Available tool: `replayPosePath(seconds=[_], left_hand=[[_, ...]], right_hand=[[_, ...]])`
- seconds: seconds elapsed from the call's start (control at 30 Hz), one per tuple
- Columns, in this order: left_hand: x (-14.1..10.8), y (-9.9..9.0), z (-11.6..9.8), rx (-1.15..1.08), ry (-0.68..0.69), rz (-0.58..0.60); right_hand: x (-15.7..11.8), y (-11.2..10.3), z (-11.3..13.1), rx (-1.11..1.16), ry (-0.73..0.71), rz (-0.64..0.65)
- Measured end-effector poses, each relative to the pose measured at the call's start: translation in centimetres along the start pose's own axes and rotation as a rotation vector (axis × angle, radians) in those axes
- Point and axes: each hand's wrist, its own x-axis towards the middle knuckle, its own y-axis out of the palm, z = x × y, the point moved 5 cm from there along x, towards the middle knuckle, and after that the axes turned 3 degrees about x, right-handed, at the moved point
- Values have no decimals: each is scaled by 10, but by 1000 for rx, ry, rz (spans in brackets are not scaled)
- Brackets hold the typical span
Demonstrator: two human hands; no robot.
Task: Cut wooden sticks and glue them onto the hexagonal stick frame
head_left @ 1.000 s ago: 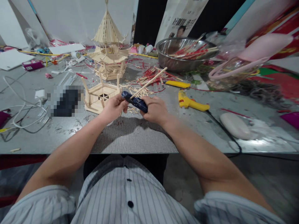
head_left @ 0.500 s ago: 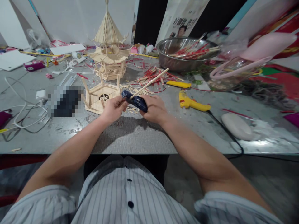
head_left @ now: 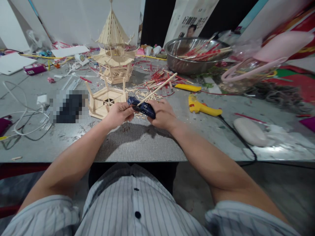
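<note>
My right hand [head_left: 162,114] is wrapped round a dark blue tool [head_left: 147,109], whose exact kind I cannot make out. A long thin wooden stick [head_left: 159,87] crosses the tool and slants up to the right. Its lower end lies at the fingers of my left hand [head_left: 119,114], which are pinched together by the tool's left end. Just beyond my left hand, a six-sided wooden stick frame [head_left: 98,98] with upright posts rests on the table. Behind it stands a wooden pagoda model [head_left: 114,60] with a pointed roof.
A yellow glue gun [head_left: 205,109] with a black cord and a yellow cutter [head_left: 188,87] lie right of my hands. Farther back are red-and-wood scraps [head_left: 161,78] and a metal bowl [head_left: 190,67] of sticks. A white oval object [head_left: 249,131] lies near the right front.
Both hands, the tool and the stick have stayed almost in place. The view has shifted very slightly.
</note>
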Motion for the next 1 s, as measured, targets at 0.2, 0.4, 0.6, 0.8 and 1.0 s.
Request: replayPosePath(seconds=[0.2, 0.4, 0.6, 0.8, 1.0], left_hand=[[1, 1, 1, -38, 17, 35], [1, -1, 0, 6, 69, 34], [2, 2, 1, 10, 144, -57], [2, 6, 11, 11, 194, -279], [-2, 5, 11, 75, 184, -457]], right_hand=[[-3, -2, 1, -5, 28, 17], [-5, -5, 2, -54, 98, 45], [-1, -3, 1, -31, 95, 34], [5, 0, 0, 32, 10, -99], [5, 2, 0, 50, -28, -144]])
